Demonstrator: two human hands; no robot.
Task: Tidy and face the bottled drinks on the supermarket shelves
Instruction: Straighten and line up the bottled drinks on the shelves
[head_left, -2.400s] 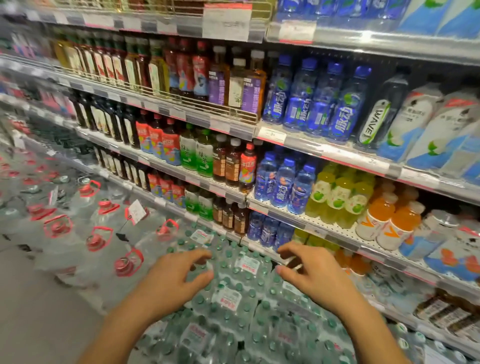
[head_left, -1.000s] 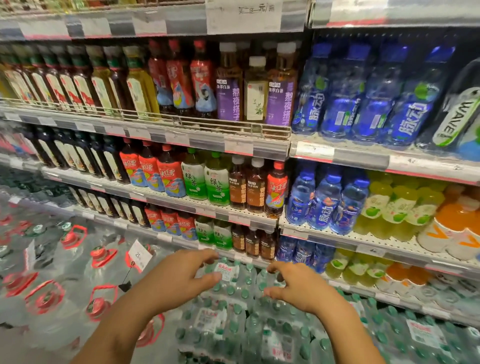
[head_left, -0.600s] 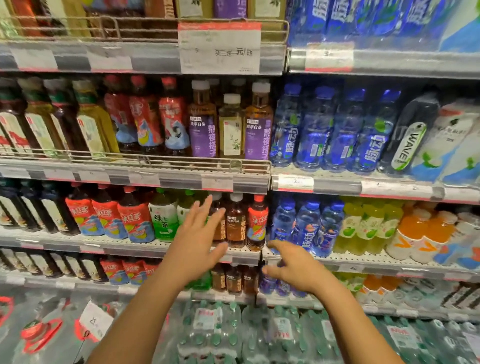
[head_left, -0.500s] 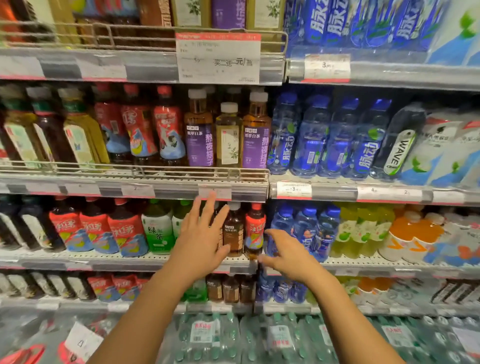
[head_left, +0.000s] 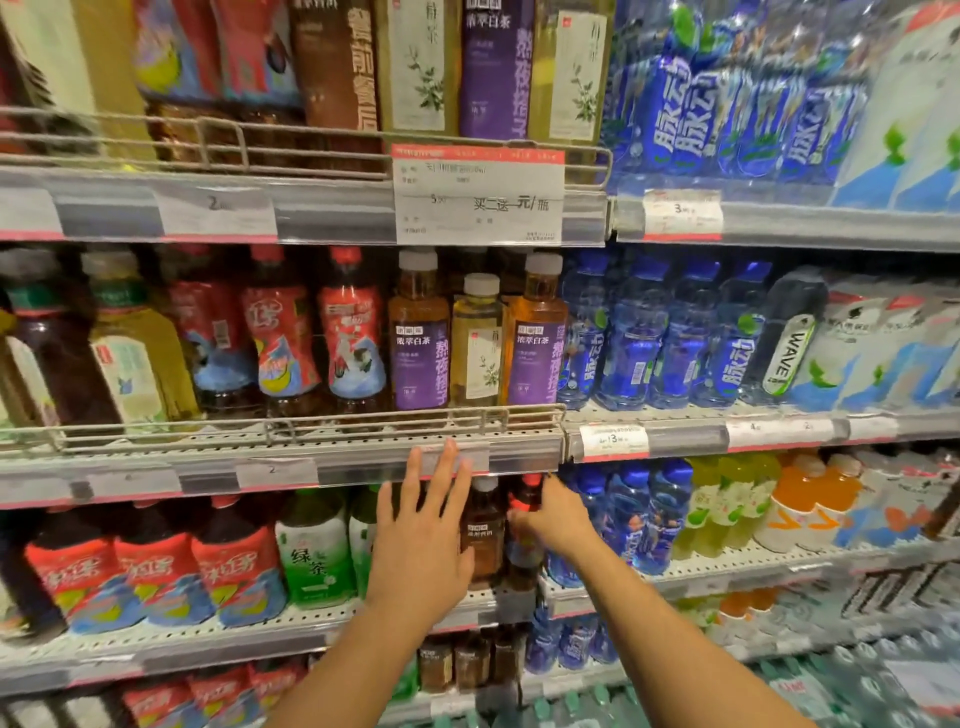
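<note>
Seen from the head camera, a person reaches into a supermarket drinks aisle with both hands at the third shelf down. The left hand (head_left: 421, 545) is spread flat, fingers straight, in front of a brown tea bottle (head_left: 483, 530); whether it touches is unclear. The right hand (head_left: 550, 517) curls its fingers round the neck of a red-capped bottle (head_left: 524, 525) beside it, near the shelf's right end.

The bottles stand packed shoulder to shoulder, so a hard twist or pull could likely knock the brown one into the green tea bottles (head_left: 311, 551) or tip a blue bottle (head_left: 631, 519) off the front edge. The price rail (head_left: 260, 473) just above leaves little headroom for lifting. Purple-labelled bottles (head_left: 418, 343) stand on the shelf above, behind a wire guard (head_left: 415, 418).
</note>
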